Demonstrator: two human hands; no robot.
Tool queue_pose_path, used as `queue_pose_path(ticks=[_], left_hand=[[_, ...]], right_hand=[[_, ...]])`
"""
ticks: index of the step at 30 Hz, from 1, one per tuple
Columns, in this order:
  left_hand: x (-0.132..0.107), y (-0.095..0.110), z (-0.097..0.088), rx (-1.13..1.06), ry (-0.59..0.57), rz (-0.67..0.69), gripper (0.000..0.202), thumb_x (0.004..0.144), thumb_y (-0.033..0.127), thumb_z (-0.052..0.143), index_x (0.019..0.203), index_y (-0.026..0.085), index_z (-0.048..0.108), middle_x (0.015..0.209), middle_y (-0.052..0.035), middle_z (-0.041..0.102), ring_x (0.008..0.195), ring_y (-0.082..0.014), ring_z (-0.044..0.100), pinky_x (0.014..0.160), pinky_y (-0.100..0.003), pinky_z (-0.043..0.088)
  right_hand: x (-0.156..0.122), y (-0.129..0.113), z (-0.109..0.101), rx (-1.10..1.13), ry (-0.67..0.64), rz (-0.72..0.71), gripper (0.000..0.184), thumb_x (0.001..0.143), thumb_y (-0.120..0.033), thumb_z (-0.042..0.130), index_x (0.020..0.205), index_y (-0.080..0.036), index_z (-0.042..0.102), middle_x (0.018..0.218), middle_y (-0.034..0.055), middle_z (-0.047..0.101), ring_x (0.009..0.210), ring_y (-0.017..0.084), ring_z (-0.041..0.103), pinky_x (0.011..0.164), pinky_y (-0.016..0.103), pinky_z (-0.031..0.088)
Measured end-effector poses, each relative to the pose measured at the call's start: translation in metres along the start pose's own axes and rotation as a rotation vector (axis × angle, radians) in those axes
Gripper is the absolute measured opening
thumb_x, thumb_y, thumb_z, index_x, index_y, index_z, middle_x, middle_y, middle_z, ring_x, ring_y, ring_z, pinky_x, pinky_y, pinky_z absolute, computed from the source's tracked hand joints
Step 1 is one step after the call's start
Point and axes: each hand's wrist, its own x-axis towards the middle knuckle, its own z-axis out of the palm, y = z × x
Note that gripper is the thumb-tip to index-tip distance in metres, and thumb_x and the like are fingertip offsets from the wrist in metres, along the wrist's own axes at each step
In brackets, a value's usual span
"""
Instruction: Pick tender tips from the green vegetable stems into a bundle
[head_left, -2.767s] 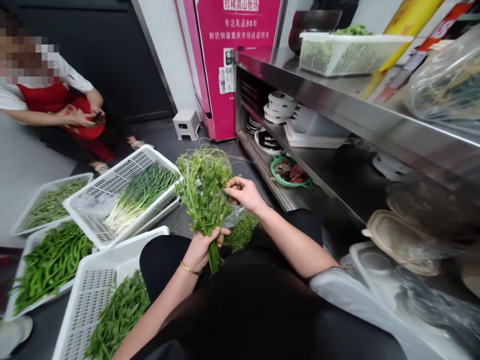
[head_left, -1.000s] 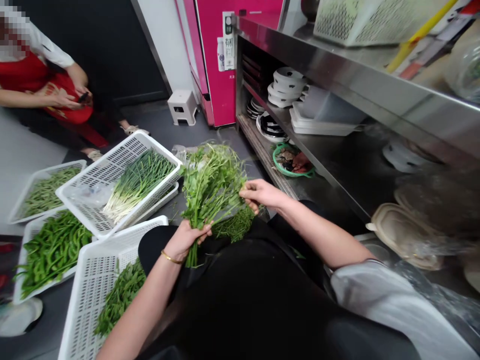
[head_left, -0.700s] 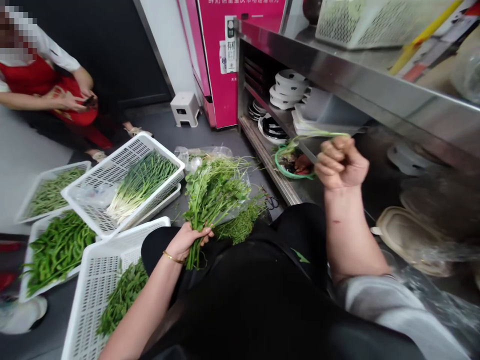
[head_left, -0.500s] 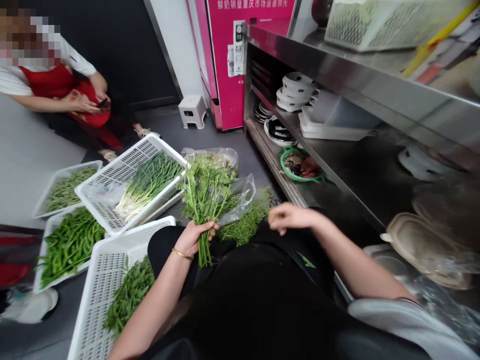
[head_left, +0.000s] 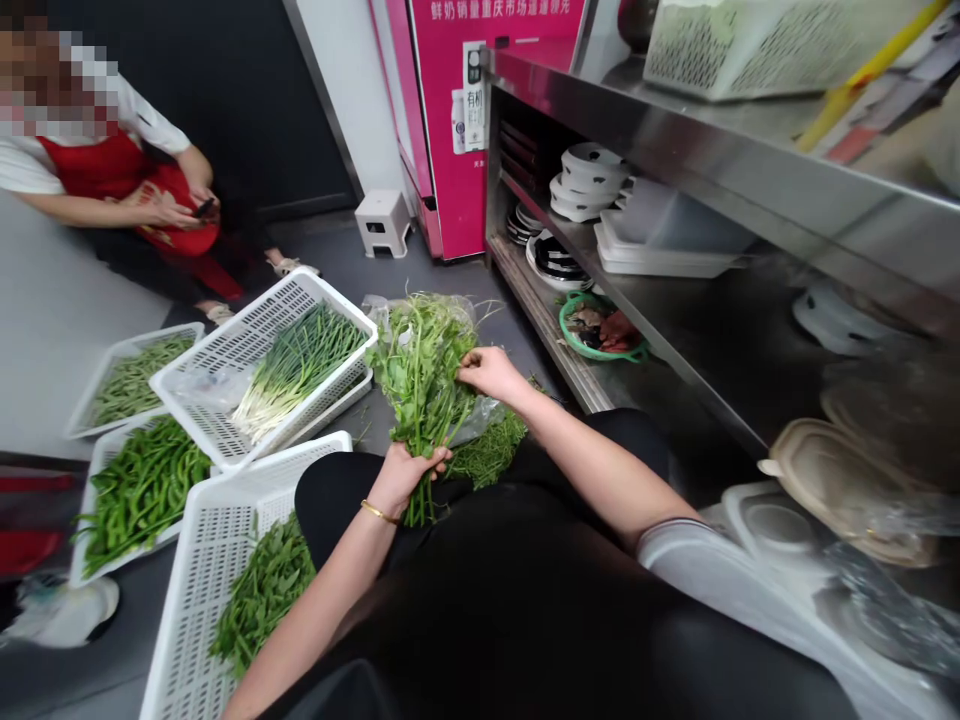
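Note:
My left hand point(head_left: 412, 473) is closed around the lower stems of a bunch of leafy greens point(head_left: 424, 385), held upright in front of my knees. The leaves fan out above my fist and the stem ends poke out below it. At the right edge of the leaves is my right hand point(head_left: 491, 375), its fingers pinched together; what is between them is too small to make out. Below and behind the bunch lies a pile of thin green stems point(head_left: 491, 450) by a clear plastic bag point(head_left: 480, 415), partly hidden by the bunch and my right arm.
On my left stand white baskets with leafy greens point(head_left: 266, 590), scallions point(head_left: 304, 360), green peppers point(head_left: 146, 490) and green beans point(head_left: 142, 375). Beyond them a person in a red apron point(head_left: 161, 190) holds a phone. A steel shelf point(head_left: 675, 330) runs along my right; a white stool point(head_left: 382, 222) stands ahead.
My right hand has moved from above my right knee, forward and left, to the leafy greens. My left hand, with the bunch, has shifted slightly right, and the leaves have spread.

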Motion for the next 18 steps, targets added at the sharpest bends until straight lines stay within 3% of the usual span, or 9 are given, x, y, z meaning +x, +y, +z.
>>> queue_pose_path(ticks=[3,7,9,10,12,13,15,17,18], left_hand=[[0.001,-0.002,-0.004,-0.042,-0.027,-0.010,0.028,0.061,0.026,0.076,0.079,0.007,0.066,0.077,-0.0120,0.070,0.053,-0.0104,0.058,0.043,-0.018,0.043],[0.004,0.000,-0.005,-0.242,-0.097,-0.034,0.028,0.065,0.026,0.073,0.085,0.011,0.060,0.076,-0.0093,0.069,0.048,-0.0090,0.055,0.040,-0.019,0.042],[0.005,0.000,-0.002,-0.325,-0.105,-0.040,0.030,0.063,0.023,0.075,0.084,0.013,0.056,0.068,-0.0052,0.067,0.043,-0.0075,0.051,0.037,-0.017,0.039],[0.006,0.001,-0.001,-0.350,-0.100,-0.053,0.031,0.061,0.021,0.075,0.083,0.013,0.055,0.066,-0.0038,0.067,0.042,-0.0072,0.050,0.036,-0.017,0.038],[0.007,0.000,0.002,-0.370,-0.076,-0.090,0.032,0.059,0.020,0.076,0.082,0.013,0.054,0.065,-0.0033,0.066,0.043,-0.0077,0.051,0.036,-0.017,0.038],[0.008,-0.001,0.003,-0.368,-0.063,-0.103,0.033,0.058,0.020,0.076,0.082,0.013,0.055,0.067,-0.0037,0.067,0.044,-0.0082,0.053,0.037,-0.017,0.039],[0.010,-0.004,0.004,-0.348,-0.038,-0.107,0.033,0.058,0.019,0.077,0.083,0.012,0.056,0.070,-0.0049,0.068,0.046,-0.0091,0.055,0.038,-0.018,0.041],[0.012,-0.006,0.006,-0.310,-0.013,-0.074,0.032,0.058,0.021,0.077,0.082,0.011,0.058,0.073,-0.0063,0.069,0.047,-0.0094,0.056,0.039,-0.019,0.042],[0.013,-0.007,0.007,-0.289,0.001,-0.049,0.031,0.059,0.022,0.077,0.082,0.011,0.059,0.074,-0.0068,0.069,0.047,-0.0094,0.056,0.040,-0.019,0.042]], right_hand=[[-0.007,0.008,0.003,0.044,-0.058,-0.028,0.019,0.073,-0.032,0.055,0.071,-0.013,0.058,0.055,-0.0023,0.054,0.045,0.008,0.046,0.048,0.020,0.035],[-0.018,0.009,-0.004,-0.355,0.056,-0.242,0.018,0.082,-0.028,0.046,0.080,-0.014,0.057,0.078,0.0071,0.063,0.069,0.016,0.058,0.063,0.025,0.041],[-0.017,0.009,-0.013,-0.473,0.160,-0.249,0.016,0.085,-0.024,0.041,0.085,-0.014,0.054,0.089,0.0114,0.062,0.077,0.019,0.059,0.068,0.028,0.043],[-0.017,0.010,-0.020,-0.427,0.216,-0.211,0.016,0.086,-0.024,0.040,0.085,-0.015,0.052,0.089,0.0118,0.061,0.076,0.018,0.059,0.067,0.028,0.044],[-0.020,0.009,-0.037,-0.111,0.258,-0.111,0.016,0.086,-0.028,0.039,0.080,-0.016,0.048,0.078,0.0080,0.060,0.065,0.015,0.057,0.058,0.026,0.045],[-0.024,0.008,-0.046,0.107,0.215,-0.080,0.017,0.086,-0.031,0.040,0.078,-0.017,0.046,0.071,0.0046,0.058,0.056,0.012,0.054,0.052,0.024,0.044],[-0.036,0.003,-0.058,0.472,-0.023,-0.070,0.021,0.084,-0.038,0.045,0.077,-0.018,0.046,0.058,-0.0016,0.052,0.043,0.008,0.047,0.042,0.021,0.041],[-0.048,-0.002,-0.056,0.593,-0.283,-0.062,0.024,0.078,-0.040,0.055,0.077,-0.017,0.049,0.052,-0.0043,0.051,0.038,0.007,0.046,0.038,0.019,0.040],[-0.051,-0.004,-0.049,0.579,-0.346,-0.027,0.026,0.075,-0.040,0.059,0.077,-0.016,0.051,0.051,-0.0045,0.052,0.037,0.007,0.047,0.037,0.018,0.041]])
